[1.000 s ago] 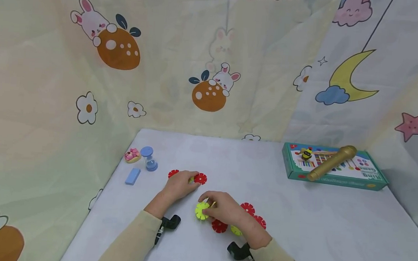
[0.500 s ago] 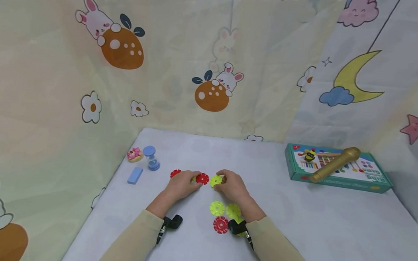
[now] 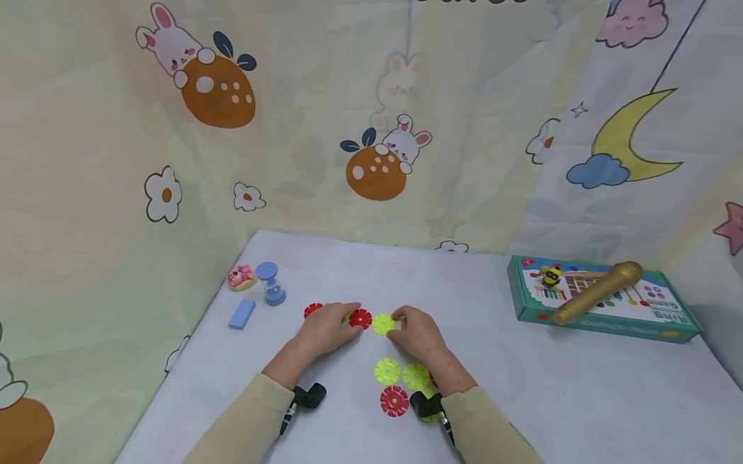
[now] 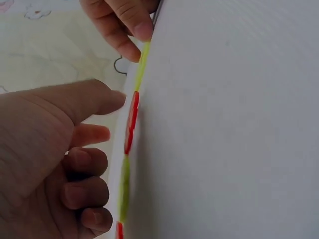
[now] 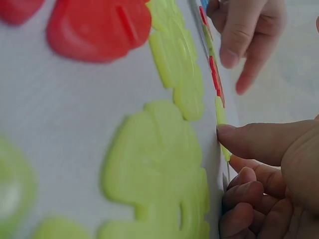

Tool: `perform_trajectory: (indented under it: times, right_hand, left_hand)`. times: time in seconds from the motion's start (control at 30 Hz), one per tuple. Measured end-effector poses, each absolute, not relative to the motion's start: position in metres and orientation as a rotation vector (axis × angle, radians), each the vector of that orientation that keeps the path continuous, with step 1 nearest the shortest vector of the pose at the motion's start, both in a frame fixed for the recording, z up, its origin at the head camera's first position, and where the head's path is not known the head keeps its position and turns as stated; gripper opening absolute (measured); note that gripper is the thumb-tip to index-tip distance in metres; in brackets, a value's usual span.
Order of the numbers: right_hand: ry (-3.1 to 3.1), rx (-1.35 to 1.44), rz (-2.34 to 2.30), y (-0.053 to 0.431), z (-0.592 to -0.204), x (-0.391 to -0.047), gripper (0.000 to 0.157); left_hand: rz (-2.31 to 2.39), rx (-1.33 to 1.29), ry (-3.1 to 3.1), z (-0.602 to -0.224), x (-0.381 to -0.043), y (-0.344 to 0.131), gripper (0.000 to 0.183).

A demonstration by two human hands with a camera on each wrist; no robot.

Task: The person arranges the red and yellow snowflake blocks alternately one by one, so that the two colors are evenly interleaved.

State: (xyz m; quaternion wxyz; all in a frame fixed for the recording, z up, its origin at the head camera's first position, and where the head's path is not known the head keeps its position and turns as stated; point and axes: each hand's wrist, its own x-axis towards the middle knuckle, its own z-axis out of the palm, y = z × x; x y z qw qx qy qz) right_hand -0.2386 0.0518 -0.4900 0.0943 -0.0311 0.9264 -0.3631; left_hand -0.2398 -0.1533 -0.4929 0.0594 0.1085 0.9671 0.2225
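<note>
Well, the yellow disc [image 3: 383, 323] lies at 9 o'clock from my right hand [image 3: 422, 336], which pinches its 3 o'clock edge between thumb and finger. Its 9 o'clock edge meets the red disc [image 3: 360, 318] (whether the slots interlock, I can't tell), in line with the row, which runs from 9 to 3 o'clock. My left hand [image 3: 326, 326], farther from the yellow disc, hangs at the row with thumb and forefinger apart, gripping nothing. From above it mostly hides the pale green disc [image 4: 124, 189]; my left wrist view cuts off the end disc [image 3: 312, 308]. Toward 6 o'clock, loose discs [image 3: 388, 371] lie partly hidden by my right wrist, hard to count.
</note>
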Motion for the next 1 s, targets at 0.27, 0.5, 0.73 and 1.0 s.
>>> perform_trajectory:
  times: [0.27,0.5,0.73,1.0]
  right_hand:
    - [2.718,-0.112,-1.117,0.050,-0.494,-0.238,0.031]
    - [2.704,-0.165,-1.098,0.056,-0.489,-0.231,0.033]
    - [2.640,-0.320,-1.062,0.080,-0.475,-0.204,0.026]
    - [2.599,-0.388,-0.929,0.085,-0.476,-0.149,0.042]
  left_hand:
    - [0.728,0.429,2.804,-0.499,-0.248,-0.131,0.055]
    - [0.658,0.428,2.826,-0.504,-0.247,-0.125,0.051]
    - [0.658,0.455,2.824,-0.499,-0.247,-0.125,0.051]
    - [0.701,0.503,2.828,-0.499,-0.251,-0.125,0.050]
